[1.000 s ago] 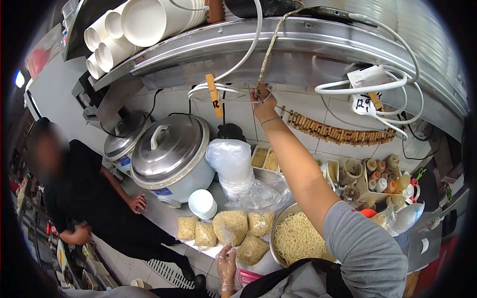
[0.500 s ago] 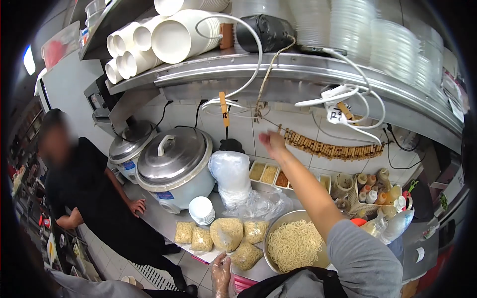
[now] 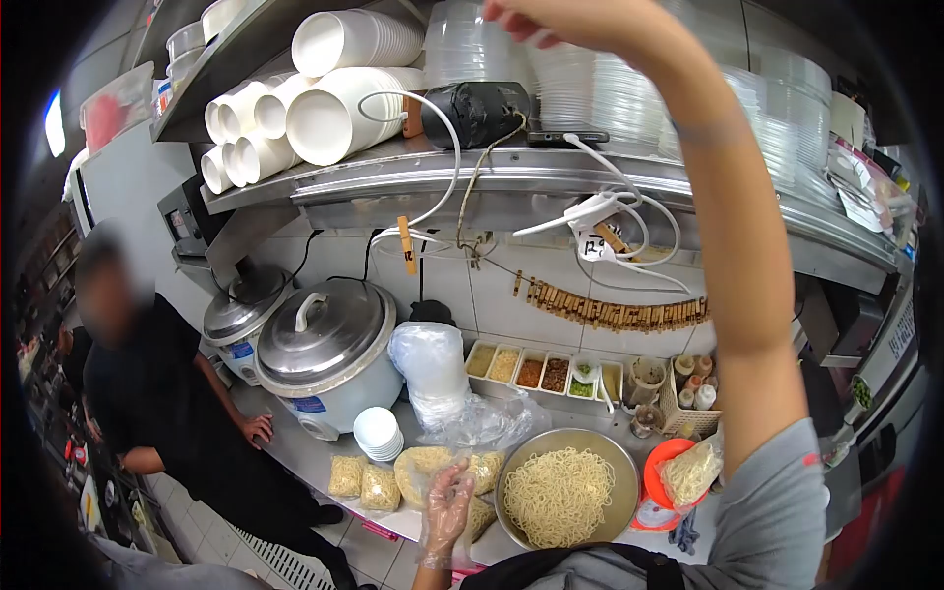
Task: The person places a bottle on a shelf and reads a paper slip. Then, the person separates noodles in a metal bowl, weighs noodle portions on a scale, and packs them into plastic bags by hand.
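My right hand point(image 3: 565, 20), bare and partly cut off by the top edge, is raised in front of the stacked clear plastic containers point(image 3: 472, 44) on the shelf. Its fingers are apart and nothing shows in them. My left hand point(image 3: 447, 506) wears a clear plastic glove and hovers low, its fingers loosely bent with nothing visible in them. It is beside a large metal bowl of noodles point(image 3: 558, 497) and in front of bagged noodles point(image 3: 381, 487). Behind these lies a roll of clear plastic bags point(image 3: 430, 369).
White paper bowls point(image 3: 320, 128) are stacked on the shelf point(image 3: 393, 192), with a white cable looping below. Small clothespins point(image 3: 610, 310) hang along the wall. Two big cookers point(image 3: 329, 344), condiment trays point(image 3: 531, 372) and an orange scale pan point(image 3: 661, 472) stand on the counter. A person in black point(image 3: 167, 393) stands left.
My right hand has risen from near the clothespin line to above the shelf edge. My gloved left hand has lifted slightly. The view has shifted, showing the orange pan.
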The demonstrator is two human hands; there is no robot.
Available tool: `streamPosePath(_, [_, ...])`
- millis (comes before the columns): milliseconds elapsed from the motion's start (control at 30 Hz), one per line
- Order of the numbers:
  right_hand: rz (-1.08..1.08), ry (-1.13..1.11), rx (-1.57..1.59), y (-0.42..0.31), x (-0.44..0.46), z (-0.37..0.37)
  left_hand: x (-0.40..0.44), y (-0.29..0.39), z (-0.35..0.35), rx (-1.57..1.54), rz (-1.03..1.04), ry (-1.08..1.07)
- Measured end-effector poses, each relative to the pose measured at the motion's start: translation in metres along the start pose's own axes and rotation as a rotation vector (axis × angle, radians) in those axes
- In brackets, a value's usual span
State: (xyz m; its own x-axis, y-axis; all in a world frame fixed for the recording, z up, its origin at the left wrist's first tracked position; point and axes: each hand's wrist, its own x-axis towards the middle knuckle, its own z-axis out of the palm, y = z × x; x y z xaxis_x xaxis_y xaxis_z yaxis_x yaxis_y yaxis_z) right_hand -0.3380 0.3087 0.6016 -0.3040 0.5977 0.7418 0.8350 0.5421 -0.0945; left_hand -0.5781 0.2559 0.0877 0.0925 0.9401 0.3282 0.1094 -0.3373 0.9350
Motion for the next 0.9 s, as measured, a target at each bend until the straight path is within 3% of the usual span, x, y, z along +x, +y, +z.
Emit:
streamPosePath(33, [-0.055,-0.118,-0.083,0.003,0.028,0.000,-0.003,0.003,0.003,0.002,0.001,0.002])
streamPosePath(100, [-0.390,-0.177,-0.416,0.082,0.082,0.048,-0.008,0.008,0.008,-0.077,-0.017,0.010])
streamPosePath(133, [-0.254,-0.366,-0.388,0.065,0.075,0.054,-0.012,0.010,0.007,-0.085,-0.036,0.015])
streamPosePath(167, [-0.257,-0.364,-0.389,0.062,0.070,0.058,-0.016,0.008,0.004,-0.086,-0.032,0.018])
streamPosePath(233, [-0.030,-0.735,-0.108,0.061,0.065,0.063,-0.026,0.000,0.001,-0.038,-0.098,0.064])
streamPosePath(367, [-0.043,-0.605,-0.071,0.075,0.069,0.070,-0.043,-0.020,-0.010,-0.134,-0.162,0.140])
streamPosePath(433, [0.199,-0.573,-0.191,0.076,0.072,0.068,-0.048,-0.017,-0.015,-0.112,-0.177,0.147])
streamPosePath(467, [0.220,-0.596,-0.142,0.087,0.073,0.069,-0.050,-0.018,-0.017,-0.107,-0.172,0.150])
streamPosePath(567, [0.139,-0.656,-0.072,0.108,0.076,0.067,-0.050,-0.016,-0.023,-0.127,-0.195,0.173])
streamPosePath(633, [0.128,-0.563,-0.059,0.113,0.073,0.067,-0.051,-0.012,-0.025,-0.090,-0.213,0.201])
streamPosePath(833, [0.179,-0.456,-0.359,0.102,0.067,0.068,-0.057,-0.035,-0.024,-0.056,-0.186,0.157])
streamPosePath(900, [0.075,-0.423,-0.359,0.103,0.065,0.068,-0.057,-0.038,-0.022,-0.065,-0.189,0.140])
